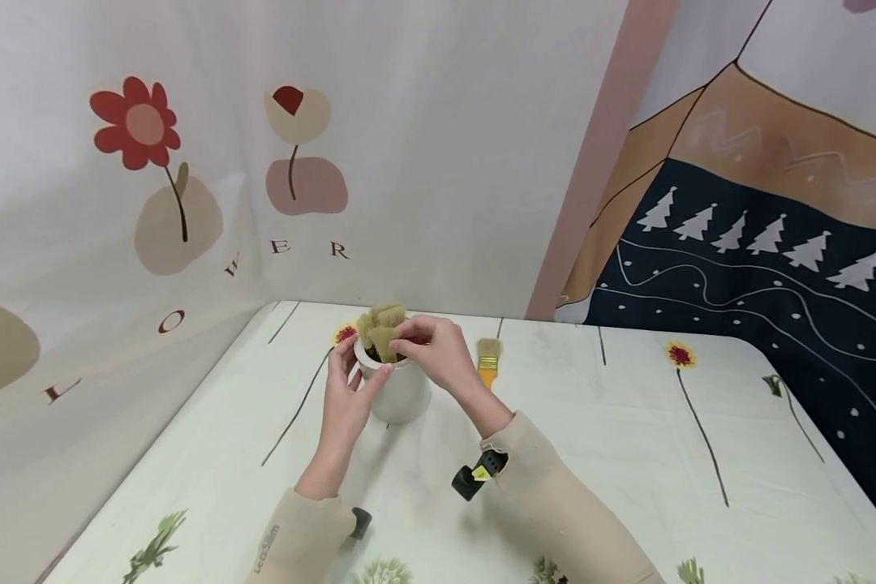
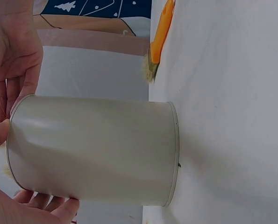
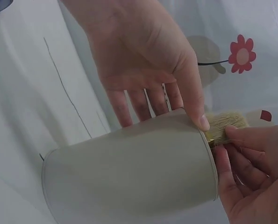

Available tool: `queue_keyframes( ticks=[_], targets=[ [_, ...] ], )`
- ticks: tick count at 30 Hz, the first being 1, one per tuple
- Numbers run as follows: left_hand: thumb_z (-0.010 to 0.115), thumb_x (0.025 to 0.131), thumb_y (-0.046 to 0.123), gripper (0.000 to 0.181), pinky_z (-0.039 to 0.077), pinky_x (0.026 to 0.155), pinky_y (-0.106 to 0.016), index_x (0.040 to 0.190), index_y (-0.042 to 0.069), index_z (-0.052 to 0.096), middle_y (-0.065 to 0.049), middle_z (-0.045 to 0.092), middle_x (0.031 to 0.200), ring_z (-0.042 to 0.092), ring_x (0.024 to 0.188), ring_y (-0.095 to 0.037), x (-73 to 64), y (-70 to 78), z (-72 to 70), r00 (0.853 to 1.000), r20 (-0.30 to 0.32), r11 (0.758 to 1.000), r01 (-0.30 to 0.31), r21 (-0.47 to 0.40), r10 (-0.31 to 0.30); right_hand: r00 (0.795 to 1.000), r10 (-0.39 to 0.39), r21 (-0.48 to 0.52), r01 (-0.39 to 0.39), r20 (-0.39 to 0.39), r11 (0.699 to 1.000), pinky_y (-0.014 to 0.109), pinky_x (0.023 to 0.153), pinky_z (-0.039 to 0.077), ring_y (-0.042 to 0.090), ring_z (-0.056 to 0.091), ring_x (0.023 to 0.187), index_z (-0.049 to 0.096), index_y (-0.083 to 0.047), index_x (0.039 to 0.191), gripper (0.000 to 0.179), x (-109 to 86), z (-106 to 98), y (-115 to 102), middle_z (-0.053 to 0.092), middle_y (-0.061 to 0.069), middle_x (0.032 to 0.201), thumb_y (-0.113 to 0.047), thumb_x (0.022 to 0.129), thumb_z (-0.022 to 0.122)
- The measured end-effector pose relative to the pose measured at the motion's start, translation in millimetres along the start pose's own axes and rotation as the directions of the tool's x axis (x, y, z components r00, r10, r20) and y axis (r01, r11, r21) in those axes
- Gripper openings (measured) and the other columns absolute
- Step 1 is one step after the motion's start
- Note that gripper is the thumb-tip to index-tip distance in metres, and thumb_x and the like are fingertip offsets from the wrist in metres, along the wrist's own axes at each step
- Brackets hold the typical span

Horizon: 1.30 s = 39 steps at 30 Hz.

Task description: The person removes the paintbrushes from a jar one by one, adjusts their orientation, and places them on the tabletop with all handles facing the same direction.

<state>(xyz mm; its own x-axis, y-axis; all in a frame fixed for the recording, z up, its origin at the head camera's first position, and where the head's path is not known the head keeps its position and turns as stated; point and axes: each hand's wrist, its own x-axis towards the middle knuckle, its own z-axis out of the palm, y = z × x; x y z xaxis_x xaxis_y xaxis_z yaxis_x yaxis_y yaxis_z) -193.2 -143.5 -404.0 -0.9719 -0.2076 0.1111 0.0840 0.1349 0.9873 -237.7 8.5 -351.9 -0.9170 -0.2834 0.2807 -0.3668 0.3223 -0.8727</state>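
Observation:
A pale grey cylindrical canister (image 1: 401,399) stands upright on the table with several paintbrushes (image 1: 382,320) in it, bristles up. My left hand (image 1: 345,405) holds it at the rim, thumb at the near side and fingers round the left. With thumb and fingers my right hand (image 1: 444,355) pinches the tan bristles of one brush (image 3: 226,122) at the mouth of the canister. Part of that brush's metal band shows just above the rim in the right wrist view; its handle is hidden inside.
Another paintbrush (image 1: 487,361) with an orange handle lies on the table right of the canister, partly behind my right forearm. The white tablecloth (image 1: 591,438) carries printed flowers. Behind the table hangs a printed curtain (image 1: 438,162).

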Motion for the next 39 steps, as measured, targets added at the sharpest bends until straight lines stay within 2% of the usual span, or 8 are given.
queue_keyframes(
  ticks=[6, 11, 14, 18, 22, 29, 34, 39],
  targets=[
    [0.070, 0.094, 0.020, 0.077, 0.023, 0.126, -0.050, 0.154, 0.008, 0.023, -0.014, 0.027, 0.162, 0.025, 0.153, -0.029, 0.1, -0.6, -0.6, 1.000, -0.010, 1.000, 0.006, 0.004, -0.005, 0.999, 0.010, 0.101, -0.006, -0.037, 0.995, 0.028, 0.079, 0.060, 0.026, 0.072, 0.099, 0.074, -0.004, 0.100, 0.013, -1.0, -4, -6, 0.075, 0.013, 0.103, -0.012, 0.090, 0.072],
    [0.070, 0.094, 0.018, 0.076, 0.023, 0.126, -0.051, 0.153, 0.007, 0.024, -0.015, 0.028, 0.161, 0.025, 0.152, -0.031, 0.0, 0.1, -0.3, 1.000, -0.022, 1.000, 0.004, 0.007, -0.003, 0.996, -0.010, 0.239, 0.030, -0.085, 0.971, 0.032, 0.082, 0.062, 0.028, 0.073, 0.098, 0.070, -0.001, 0.104, 0.016, -0.3, -15, -16, 0.071, 0.017, 0.106, -0.010, 0.091, 0.070],
    [0.069, 0.094, 0.017, 0.075, 0.023, 0.125, -0.053, 0.153, 0.006, 0.024, -0.017, 0.029, 0.161, 0.025, 0.152, -0.033, -0.4, 0.9, 0.4, 1.000, -0.022, 1.000, -0.001, -0.001, 0.001, 0.991, -0.037, 0.307, 0.075, -0.127, 0.949, 0.032, 0.084, 0.063, 0.024, 0.073, 0.094, 0.068, 0.002, 0.105, 0.016, 1.1, -24, -23, 0.069, 0.019, 0.106, -0.007, 0.092, 0.069],
    [0.070, 0.093, 0.016, 0.075, 0.023, 0.125, -0.052, 0.153, 0.006, 0.025, -0.016, 0.029, 0.161, 0.025, 0.152, -0.032, 0.1, 1.9, 1.3, 1.000, -0.021, 1.000, -0.005, -0.008, 0.005, 0.980, -0.070, 0.376, 0.138, -0.189, 0.916, 0.033, 0.085, 0.062, 0.013, 0.072, 0.088, 0.066, 0.005, 0.105, 0.015, 1.9, -38, -31, 0.068, 0.020, 0.104, -0.003, 0.093, 0.067],
    [0.070, 0.094, 0.018, 0.075, 0.023, 0.126, -0.049, 0.153, 0.008, 0.025, -0.014, 0.027, 0.162, 0.024, 0.153, -0.030, 1.1, 2.9, 1.0, 1.000, -0.017, 1.000, 0.002, -0.002, -0.002, 0.968, -0.090, 0.396, 0.181, -0.236, 0.900, 0.033, 0.085, 0.062, 0.005, 0.070, 0.084, 0.065, 0.006, 0.106, 0.015, 1.7, -50, -37, 0.068, 0.017, 0.101, -0.001, 0.093, 0.066],
    [0.070, 0.094, 0.018, 0.075, 0.024, 0.126, -0.048, 0.153, 0.009, 0.025, -0.013, 0.027, 0.162, 0.024, 0.153, -0.029, 3.0, 2.2, 1.3, 1.000, -0.015, 1.000, 0.005, 0.003, -0.005, 0.947, -0.100, 0.400, 0.223, -0.306, 0.889, 0.031, 0.083, 0.062, 0.006, 0.071, 0.084, 0.063, 0.007, 0.109, 0.019, 2.2, -68, -35, 0.067, 0.000, 0.096, -0.003, 0.093, 0.067],
    [0.070, 0.093, 0.015, 0.075, 0.024, 0.125, -0.051, 0.153, 0.007, 0.025, -0.016, 0.028, 0.161, 0.025, 0.152, -0.033, 1.9, 0.8, 1.5, 1.000, -0.019, 1.000, -0.003, 0.006, 0.003, 0.933, -0.109, 0.380, 0.245, -0.344, 0.892, 0.030, 0.081, 0.063, 0.007, 0.071, 0.083, 0.064, 0.006, 0.111, 0.021, 2.1, -78, -32, 0.068, -0.001, 0.093, -0.005, 0.093, 0.068],
    [0.070, 0.093, 0.016, 0.075, 0.023, 0.125, -0.052, 0.153, 0.006, 0.025, -0.017, 0.027, 0.162, 0.024, 0.152, -0.033, 1.3, 0.9, 1.4, 1.000, -0.015, 1.000, -0.004, 0.003, 0.005, 0.926, -0.094, 0.357, 0.232, -0.365, 0.905, 0.028, 0.078, 0.063, 0.006, 0.070, 0.082, 0.065, 0.006, 0.112, 0.022, 1.5, -87, -27, 0.067, -0.006, 0.091, -0.005, 0.093, 0.068]
  ],
)
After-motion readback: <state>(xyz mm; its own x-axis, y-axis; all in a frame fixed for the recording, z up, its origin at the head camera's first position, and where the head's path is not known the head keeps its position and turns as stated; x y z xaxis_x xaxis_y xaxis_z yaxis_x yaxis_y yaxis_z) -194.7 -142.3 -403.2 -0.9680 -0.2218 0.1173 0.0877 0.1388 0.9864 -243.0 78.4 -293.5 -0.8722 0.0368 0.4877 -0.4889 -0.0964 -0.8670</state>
